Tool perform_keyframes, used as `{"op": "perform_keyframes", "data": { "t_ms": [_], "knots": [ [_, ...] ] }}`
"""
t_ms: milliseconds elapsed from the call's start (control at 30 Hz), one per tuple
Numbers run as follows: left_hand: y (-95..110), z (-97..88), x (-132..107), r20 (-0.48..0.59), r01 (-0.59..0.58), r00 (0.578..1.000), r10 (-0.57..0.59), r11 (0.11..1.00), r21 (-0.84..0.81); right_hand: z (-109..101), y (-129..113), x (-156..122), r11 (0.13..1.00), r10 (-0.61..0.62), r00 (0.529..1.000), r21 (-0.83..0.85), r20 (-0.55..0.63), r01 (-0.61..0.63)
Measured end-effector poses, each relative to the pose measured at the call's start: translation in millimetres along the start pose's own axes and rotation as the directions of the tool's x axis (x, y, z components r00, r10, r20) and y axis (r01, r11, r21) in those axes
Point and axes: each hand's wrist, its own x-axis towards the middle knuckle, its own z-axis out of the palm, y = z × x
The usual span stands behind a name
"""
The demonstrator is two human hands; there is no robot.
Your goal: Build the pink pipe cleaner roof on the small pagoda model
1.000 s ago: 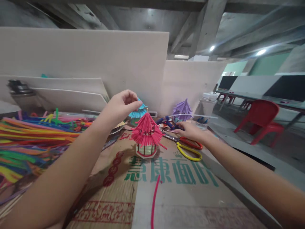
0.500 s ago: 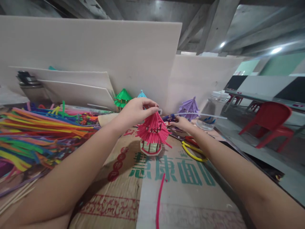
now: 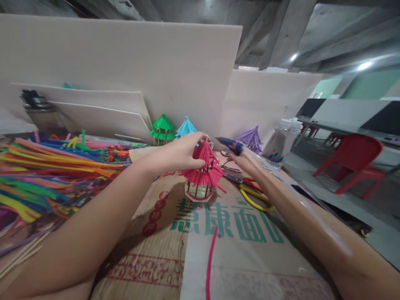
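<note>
A small pavilion model (image 3: 201, 179) with a two-tier pink pipe-cleaner roof stands on the cardboard in the middle. My left hand (image 3: 189, 154) is closed around its upper roof, thumb on the near side and fingertips partly hidden behind the peak. To the right of the roof, my right hand (image 3: 242, 160) grips a dark blue hot glue gun (image 3: 233, 146). The gun's nozzle points left toward the roof's peak, apart from it. A loose pink pipe cleaner (image 3: 210, 262) lies on the cardboard nearer to me.
Yellow-and-red-handled scissors (image 3: 254, 200) lie under my right forearm. Green (image 3: 163, 128), light blue (image 3: 186, 126) and purple (image 3: 252, 138) roofed models stand behind. Coloured pipe cleaners (image 3: 59, 166) heap at left. A clear bottle (image 3: 279, 141) stands right, before white boards (image 3: 125, 62).
My right hand has raised the glue gun and turned its nozzle toward the pink roof. My left hand has shifted from the roof's tip to lower around its upper tier.
</note>
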Motion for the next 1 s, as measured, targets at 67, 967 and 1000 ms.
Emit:
{"op": "perform_keyframes", "data": {
  "t_ms": [67,967,1000],
  "knots": [
    [-0.9,2.3,0.3,-0.006,-0.001,1.000,0.001,1.000,0.012,-16.2,-10.8,-10.4,0.998,-0.005,0.999,0.060,-0.039,0.007],
    [-0.1,0.3,11.2,-0.183,0.055,0.976,-0.122,0.941,-0.333,-78.8,-49.6,-30.7,0.497,-0.108,0.886,0.747,-0.452,0.442],
    [-0.9,-0.9,10.6,-0.190,0.059,0.973,-0.128,0.941,-0.334,-83.6,-52.3,-35.1,0.510,-0.115,0.893,0.746,-0.434,0.428]
  ]
}}
